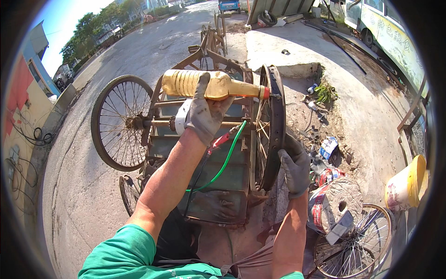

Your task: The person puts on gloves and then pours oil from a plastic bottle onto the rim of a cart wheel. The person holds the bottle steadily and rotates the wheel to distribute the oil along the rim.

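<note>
At left, has a rusty-spoked wheel [134, 122] on the axle of a rusty, green-panelled metal cart [232, 183]. Grips, with the grey-gloved left hand [200, 111], a ribbed, yellowish plastic bottle [220, 86] with a red cap [265, 92], held sideways above the cart. Points the cap right, toward a second, black-tyred wheel [278, 123]; cannot tell if touching. Has the grey-gloved right hand [296, 169] at that tyre's outer side; cannot tell whether gripping. Shows, farthest right, a yellow-and-white bucket [403, 188].

The bottle [211, 84] looks glossy plastic, the gloves [199, 122] matt cloth
</note>
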